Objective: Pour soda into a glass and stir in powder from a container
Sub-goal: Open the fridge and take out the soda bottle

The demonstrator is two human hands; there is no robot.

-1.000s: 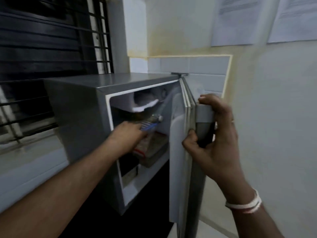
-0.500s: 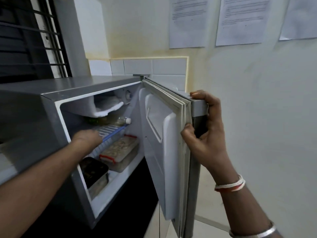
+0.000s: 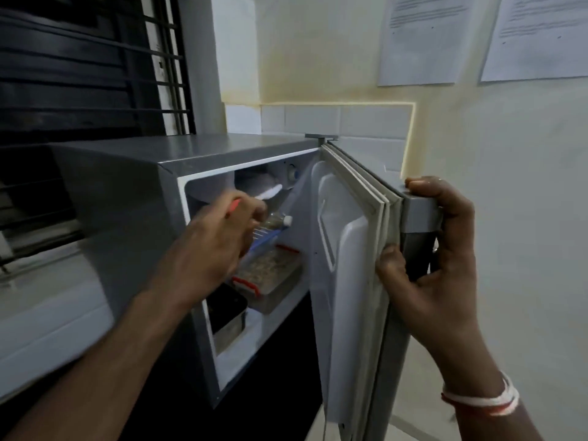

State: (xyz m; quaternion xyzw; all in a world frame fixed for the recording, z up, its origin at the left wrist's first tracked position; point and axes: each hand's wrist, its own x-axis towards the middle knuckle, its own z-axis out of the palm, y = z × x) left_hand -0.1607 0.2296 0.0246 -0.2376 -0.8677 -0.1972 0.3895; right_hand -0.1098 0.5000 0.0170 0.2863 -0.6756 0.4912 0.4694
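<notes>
Small grey fridge [image 3: 133, 198] open, door [image 3: 346, 265] held back by the right hand [image 3: 436, 265], fingers clamped over its top outer corner with the thumb on the inner edge. Left hand [image 3: 210, 246] reaching inside at the upper shelf, fingers curled round something with a thin red bit poking out near the knuckles, too blurred to say what it is or whether it's properly gripped. Just past those fingers, lying on its side on the wire rack [image 3: 265, 238]: a clear plastic bottle [image 3: 275, 221] with a white cap pointing toward the door, probably the soda. Below, a clear lidded tub [image 3: 270, 275] with red clips and a dark tin [image 3: 227, 308] beside it, neither needed as far as can be told. Guessing here, but cold plastic like that probably sweaty and slick, thin-walled and a bit squishy, moderate weight if full. Best grabbed round the middle of the body rather than by the cap, slid out sideways off the rack, then tipped upright gently, no shaking, since fizzy stuff sprays on opening. No glass or powder container anywhere in view.
</notes>
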